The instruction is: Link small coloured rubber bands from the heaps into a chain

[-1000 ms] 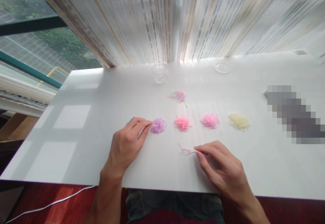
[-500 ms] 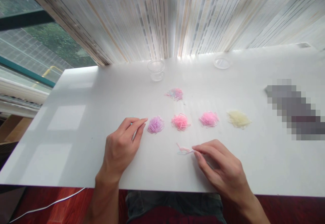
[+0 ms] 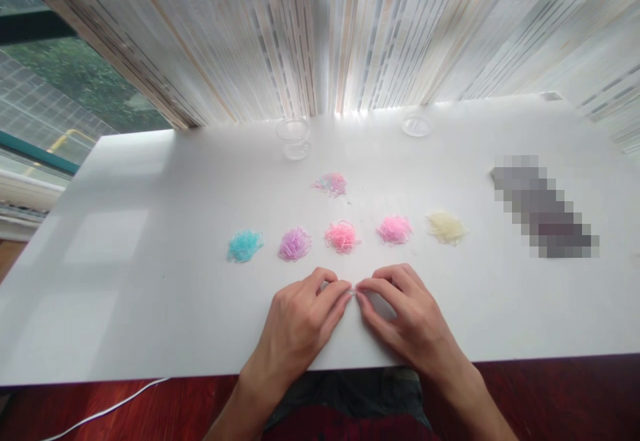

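My left hand (image 3: 310, 314) and my right hand (image 3: 407, 311) meet low over the table, fingertips almost touching. Both are closed in a pinch on small rubber bands (image 3: 353, 291), of which only a pale sliver shows between the fingers. Just beyond them lies a row of loose rubber-band piles: a teal pile (image 3: 245, 246), a purple pile (image 3: 295, 244), a coral-pink pile (image 3: 342, 236), a pink pile (image 3: 395, 230) and a pale yellow pile (image 3: 447, 227). A smaller mixed-colour pile (image 3: 332, 184) sits behind the row.
A clear plastic cup-like container (image 3: 294, 138) stands at the back of the white table (image 3: 150, 294), with a clear round lid (image 3: 416, 125) to its right. A pixelated dark object (image 3: 543, 208) lies at right. Striped curtains (image 3: 250, 41) hang along the back edge.
My left hand has moved right and nearer, away from the purple pile, to meet my right hand. The teal pile is now uncovered. The view has shifted slightly.
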Motion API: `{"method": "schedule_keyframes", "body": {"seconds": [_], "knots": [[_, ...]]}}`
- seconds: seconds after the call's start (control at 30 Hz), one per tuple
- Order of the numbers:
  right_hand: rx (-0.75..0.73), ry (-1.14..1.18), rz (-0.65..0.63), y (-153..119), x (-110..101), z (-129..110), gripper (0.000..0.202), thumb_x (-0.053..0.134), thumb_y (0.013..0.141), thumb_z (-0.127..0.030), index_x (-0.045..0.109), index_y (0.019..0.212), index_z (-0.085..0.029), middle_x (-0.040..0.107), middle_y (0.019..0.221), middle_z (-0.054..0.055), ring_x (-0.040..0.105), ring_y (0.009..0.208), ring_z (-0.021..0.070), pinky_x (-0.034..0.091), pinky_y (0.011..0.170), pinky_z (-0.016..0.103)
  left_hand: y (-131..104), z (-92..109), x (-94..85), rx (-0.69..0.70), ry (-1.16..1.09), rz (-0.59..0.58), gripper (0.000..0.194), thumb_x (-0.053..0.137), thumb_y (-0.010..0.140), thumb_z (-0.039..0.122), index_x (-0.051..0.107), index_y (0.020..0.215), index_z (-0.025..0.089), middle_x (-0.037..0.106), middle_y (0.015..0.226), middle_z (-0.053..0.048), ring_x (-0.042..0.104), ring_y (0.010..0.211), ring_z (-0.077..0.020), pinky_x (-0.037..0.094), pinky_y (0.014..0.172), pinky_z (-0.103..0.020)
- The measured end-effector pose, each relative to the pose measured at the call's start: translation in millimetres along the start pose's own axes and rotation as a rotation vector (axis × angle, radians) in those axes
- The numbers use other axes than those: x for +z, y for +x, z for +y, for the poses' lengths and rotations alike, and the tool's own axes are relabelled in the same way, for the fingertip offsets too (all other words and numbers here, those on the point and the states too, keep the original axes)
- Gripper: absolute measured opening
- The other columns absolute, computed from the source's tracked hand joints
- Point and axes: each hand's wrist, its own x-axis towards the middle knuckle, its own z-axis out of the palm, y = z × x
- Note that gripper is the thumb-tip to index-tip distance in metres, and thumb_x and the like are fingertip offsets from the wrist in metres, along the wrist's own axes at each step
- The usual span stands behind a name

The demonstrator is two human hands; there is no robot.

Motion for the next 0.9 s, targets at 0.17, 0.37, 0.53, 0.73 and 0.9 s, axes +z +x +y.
{"method": "schedule_keyframes", "body": {"seconds": [0.17,0.37,0.53,0.73,0.9], "knots": [[-0.007,-0.009,-0.019,-2.5,1.4,2.7,0.010,0.063,0.097,-0.012,0.067,0.104,-0.019,0.064,0.093,0.007,0.059,0.088,0.0218,0.055,0.077,0.038,-0.4,-1.4,2.3,0.012,-0.028,0.023,0.017,0.053,0.105,0.021,0.070,0.106,0.021,0.071,0.094,-0.002,0.068,0.068,-0.0140,0.052,0.061,-0.025],[0.000,-0.001,-0.011,-1.2,-0.4,0.6,0.012,0.062,0.098,-0.013,0.068,0.104,-0.021,0.065,0.093,0.007,0.061,0.088,0.0225,0.055,0.077,0.038,-2.1,-2.7,0.5,0.007,-0.072,0.040,0.016,0.055,0.104,0.020,0.070,0.106,0.020,0.072,0.096,-0.003,0.071,0.073,-0.0135,0.056,0.064,-0.023],[-0.002,0.026,-0.004,-0.1,-2.7,-0.6,0.015,0.063,0.097,-0.014,0.069,0.108,-0.021,0.066,0.094,0.007,0.062,0.087,0.0225,0.056,0.077,0.038,-3.0,-4.9,-4.1,-0.012,-0.194,0.053,0.013,0.059,0.102,0.016,0.070,0.108,0.020,0.073,0.097,-0.003,0.072,0.082,-0.0147,0.060,0.074,-0.025],[-0.013,0.080,0.014,-3.0,-4.0,1.8,0.015,0.065,0.096,-0.015,0.069,0.110,-0.021,0.066,0.094,0.007,0.063,0.087,0.0213,0.058,0.075,0.036,-4.9,-4.4,-6.1,0.002,-0.322,0.106,0.018,0.064,0.098,0.010,0.069,0.112,0.020,0.075,0.098,-0.004,0.073,0.088,-0.0150,0.060,0.078,-0.025],[-0.029,0.109,0.029,-3.6,-6.5,1.3,0.013,0.065,0.096,-0.013,0.071,0.106,-0.020,0.066,0.091,0.006,0.062,0.085,0.0196,0.058,0.073,0.034,-5.8,-3.6,-3.0,0.011,-0.344,0.116,0.018,0.066,0.097,0.009,0.069,0.112,0.019,0.076,0.098,-0.005,0.073,0.088,-0.0146,0.060,0.078,-0.024]]}}
